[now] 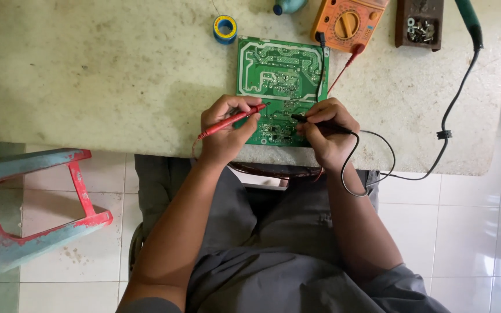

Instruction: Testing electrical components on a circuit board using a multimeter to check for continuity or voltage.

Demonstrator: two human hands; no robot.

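A green circuit board [279,69] lies solder side up on a pale worn table [117,75]. My left hand [224,130] grips a red test probe [233,120], its tip pointing right onto the board's lower part. My right hand [326,133] pinches a black test probe [320,123], tip pointing left onto the same area. Both probe leads run to an orange multimeter [346,23] at the table's far edge; the black lead loops down over my lap.
A blue and yellow solder reel [225,29] sits left of the board. A brown tray of screws [418,26] is at the far right, beside a soldering iron [469,20] with a black cable. A red and blue plastic stool [24,208] lies on the tiled floor, left.
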